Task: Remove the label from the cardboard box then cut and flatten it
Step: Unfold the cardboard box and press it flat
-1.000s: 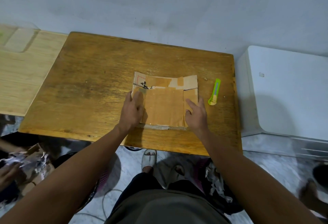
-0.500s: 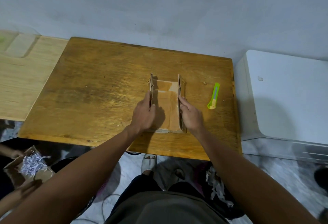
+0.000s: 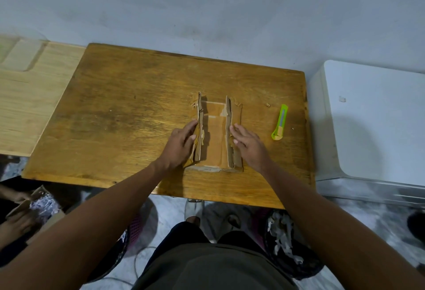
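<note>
The left hand (image 3: 180, 146) lays straight, close-set fingers against the outside of the cardboard box's (image 3: 215, 142) raised left flap. The right hand (image 3: 249, 143), fingers straight and slightly spread, rests beside the raised right flap. The box lies cut open near the front edge of the wooden table (image 3: 128, 115). A green box cutter (image 3: 280, 122) lies to its right.

bare table (image 3: 128, 115) left, cutter (image 3: 280, 122) right
</note>
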